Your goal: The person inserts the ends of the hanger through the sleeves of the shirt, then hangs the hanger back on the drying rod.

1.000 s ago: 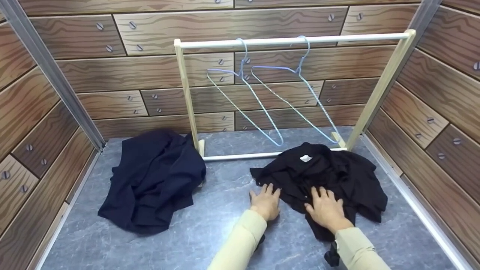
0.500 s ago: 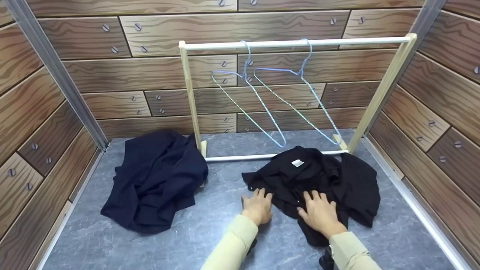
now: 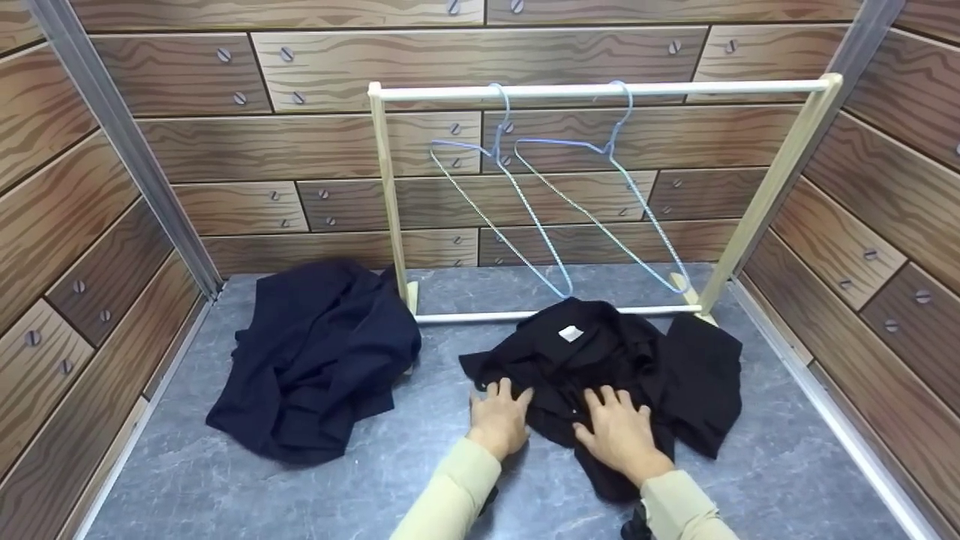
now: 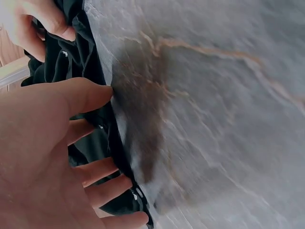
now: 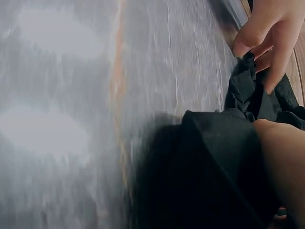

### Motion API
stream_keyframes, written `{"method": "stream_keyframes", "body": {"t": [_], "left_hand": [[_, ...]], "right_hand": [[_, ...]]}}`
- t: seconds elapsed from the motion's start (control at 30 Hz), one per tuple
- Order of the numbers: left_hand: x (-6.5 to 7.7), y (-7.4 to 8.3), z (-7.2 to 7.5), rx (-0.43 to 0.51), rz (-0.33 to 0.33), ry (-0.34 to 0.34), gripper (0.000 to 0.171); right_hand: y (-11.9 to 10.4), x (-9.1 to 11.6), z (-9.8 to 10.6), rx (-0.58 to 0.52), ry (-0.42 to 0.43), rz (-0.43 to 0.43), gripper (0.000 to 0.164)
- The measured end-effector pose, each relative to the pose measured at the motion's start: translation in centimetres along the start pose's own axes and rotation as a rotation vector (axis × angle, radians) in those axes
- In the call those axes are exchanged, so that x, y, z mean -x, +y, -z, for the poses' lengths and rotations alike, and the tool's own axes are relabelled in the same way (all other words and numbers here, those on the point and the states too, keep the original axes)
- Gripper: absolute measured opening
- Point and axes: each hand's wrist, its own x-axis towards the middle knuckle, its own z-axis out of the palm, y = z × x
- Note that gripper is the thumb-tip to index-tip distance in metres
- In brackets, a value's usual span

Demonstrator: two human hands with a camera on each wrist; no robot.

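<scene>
A crumpled black garment (image 3: 570, 367) with a white label lies on the grey surface, right of the middle in the head view. On its near left edge rests my left hand (image 3: 499, 421), fingers spread and touching the cloth. My right hand (image 3: 619, 431) presses flat on the front part of the same garment, its fingers stretched forward. In the left wrist view the left thumb and fingertips meet the hem of the black cloth (image 4: 90, 148). The right wrist view has a dark fold (image 5: 214, 162) covering much of the right hand, whose fingertips are hidden there.
A dark navy garment (image 3: 322, 360) lies heaped at the left. Behind stands a rack (image 3: 600, 91) with a white top bar and wooden posts. Two wire hangers (image 3: 501, 160) hang from it. Wood-patterned walls enclose the grey surface (image 3: 285, 495) on the sides and back.
Both hands have slid a little left, and the black garment has shifted left with them. The view has also moved slightly. The navy garment and hangers stay put.
</scene>
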Motion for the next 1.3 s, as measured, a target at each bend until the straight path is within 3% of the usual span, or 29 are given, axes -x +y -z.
{"method": "stream_keyframes", "body": {"t": [0.17,0.47,0.6,0.7,0.83,1.0,1.13,1.3], "left_hand": [[0.5,-0.9,-0.3,-0.011,0.01,0.051,0.052],[1.3,-3.3,-1.5,-0.011,-0.026,0.28,0.045],[1.5,-4.6,-1.9,0.03,-0.045,0.318,0.043],[1.6,-5.6,-2.1,0.139,-0.054,0.363,0.04],[1.4,-7.0,-2.6,0.412,-0.037,0.473,0.045],[1.1,-8.3,-2.6,0.685,0.08,0.559,0.059],[1.0,-9.2,-2.4,0.756,0.166,0.593,0.069],[1.3,-10.4,-2.2,0.728,0.213,0.608,0.073]], "right_hand": [[-1.3,-0.1,-0.3,-0.007,0.01,0.02,0.058],[-3.6,-0.4,-0.8,-0.013,0.038,0.066,0.058],[-4.6,-0.6,-0.9,-0.011,0.048,0.076,0.058],[-5.3,-0.7,-0.9,-0.001,0.048,0.088,0.058],[-6.4,-0.8,-1.0,0.0,0.044,0.108,0.056],[-7.6,-0.9,-1.1,-0.018,0.029,0.125,0.053],[-8.5,-1.0,-1.2,-0.03,0.031,0.144,0.052],[-9.5,-1.1,-1.3,-0.043,0.036,0.165,0.052]]}}
